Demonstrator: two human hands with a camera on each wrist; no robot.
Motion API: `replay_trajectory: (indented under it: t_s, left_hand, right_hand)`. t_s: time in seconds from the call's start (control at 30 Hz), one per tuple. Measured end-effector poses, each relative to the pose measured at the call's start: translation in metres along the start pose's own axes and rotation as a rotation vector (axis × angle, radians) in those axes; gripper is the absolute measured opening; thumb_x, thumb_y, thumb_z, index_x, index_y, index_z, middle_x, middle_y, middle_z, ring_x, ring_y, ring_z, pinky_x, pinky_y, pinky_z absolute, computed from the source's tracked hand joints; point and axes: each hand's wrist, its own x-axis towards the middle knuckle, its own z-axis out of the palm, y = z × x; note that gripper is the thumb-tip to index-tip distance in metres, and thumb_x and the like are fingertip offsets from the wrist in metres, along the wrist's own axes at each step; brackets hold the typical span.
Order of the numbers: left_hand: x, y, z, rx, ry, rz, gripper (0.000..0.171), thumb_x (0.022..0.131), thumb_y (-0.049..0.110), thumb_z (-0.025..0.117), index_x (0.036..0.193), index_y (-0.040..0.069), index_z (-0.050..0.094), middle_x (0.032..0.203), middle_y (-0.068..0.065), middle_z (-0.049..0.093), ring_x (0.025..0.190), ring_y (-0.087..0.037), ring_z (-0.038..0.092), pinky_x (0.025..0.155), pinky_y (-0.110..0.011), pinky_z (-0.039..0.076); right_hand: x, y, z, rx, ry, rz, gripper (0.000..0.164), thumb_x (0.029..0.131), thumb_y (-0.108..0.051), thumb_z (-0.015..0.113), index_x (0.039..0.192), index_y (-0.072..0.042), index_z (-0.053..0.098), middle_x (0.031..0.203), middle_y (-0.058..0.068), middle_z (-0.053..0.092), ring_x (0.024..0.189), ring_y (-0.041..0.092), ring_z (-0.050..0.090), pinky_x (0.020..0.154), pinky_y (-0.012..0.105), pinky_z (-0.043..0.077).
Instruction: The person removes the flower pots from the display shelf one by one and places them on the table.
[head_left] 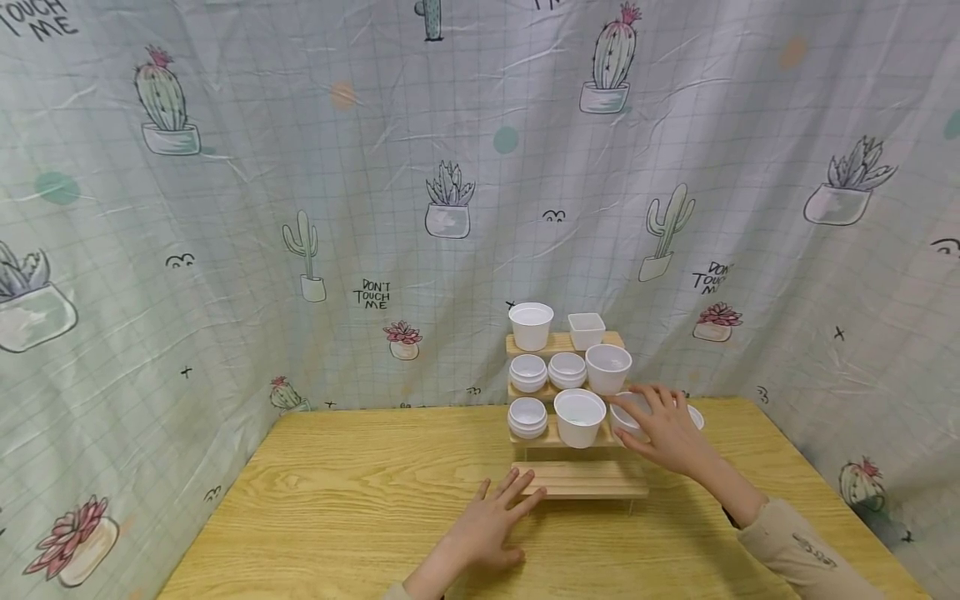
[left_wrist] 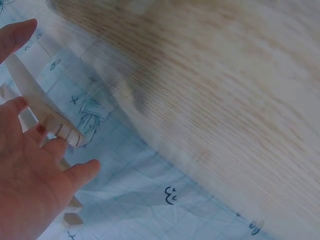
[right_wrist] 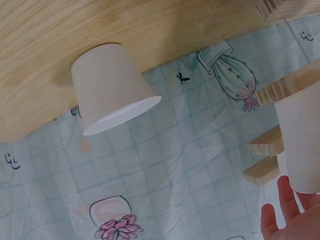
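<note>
My right hand (head_left: 667, 429) is at the right end of the third tier of a stepped wooden stand, its fingers around a white cup (head_left: 628, 414) that sits on that tier. In the right wrist view, fingertips (right_wrist: 287, 197) meet the rim of this cup (right_wrist: 302, 140). The hand hides part of it in the head view. My left hand (head_left: 491, 525) lies with spread fingers by the left end of the lowest plank (head_left: 581, 480), fingertips overlapping its edge. Its palm and separated fingers show in the left wrist view beside the plank's end (left_wrist: 62, 127).
Another white cup (right_wrist: 112, 87) stands on the wooden table (head_left: 360, 500), right of the stand. The upper tiers hold a large cup (head_left: 531, 327), a square cup (head_left: 587, 331), a round cup (head_left: 608, 368) and small ridged bowls (head_left: 528, 373). A patterned curtain (head_left: 450, 292) surrounds the table's back and sides.
</note>
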Motion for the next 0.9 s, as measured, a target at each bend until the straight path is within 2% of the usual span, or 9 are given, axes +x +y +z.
replay_trajectory:
  t_s: [0.4, 0.67, 0.9]
  left_hand:
    - [-0.001, 0.001, -0.001, 0.008, -0.002, -0.006, 0.085, 0.072, 0.043, 0.064, 0.142, 0.026, 0.021, 0.149, -0.003, 0.021, 0.136, -0.025, 0.024, 0.098, -0.052, 0.036]
    - [-0.001, 0.0, 0.002, -0.003, 0.005, -0.006, 0.086, 0.071, 0.044, 0.065, 0.142, 0.028, 0.02, 0.149, -0.002, 0.021, 0.136, -0.025, 0.024, 0.097, -0.052, 0.037]
    - [-0.001, 0.0, 0.001, 0.0, 0.009, -0.001, 0.085, 0.072, 0.044, 0.065, 0.143, 0.027, 0.02, 0.149, -0.003, 0.021, 0.136, -0.025, 0.024, 0.097, -0.052, 0.037]
  right_hand:
    - [-0.009, 0.002, -0.003, 0.0, 0.015, 0.016, 0.046, 0.078, -0.044, 0.062, 0.118, -0.023, 0.055, 0.109, 0.016, 0.054, 0.094, 0.037, 0.047, 0.073, 0.052, 0.033]
    - [-0.015, 0.001, -0.008, 0.006, 0.009, 0.036, 0.051, 0.068, -0.032, 0.072, 0.115, -0.021, 0.057, 0.109, 0.015, 0.053, 0.093, 0.033, 0.045, 0.073, 0.049, 0.031]
    - [-0.019, 0.004, -0.01, 0.02, 0.014, 0.037, 0.05, 0.07, -0.035, 0.07, 0.116, -0.019, 0.057, 0.11, 0.015, 0.051, 0.094, 0.035, 0.045, 0.076, 0.05, 0.029]
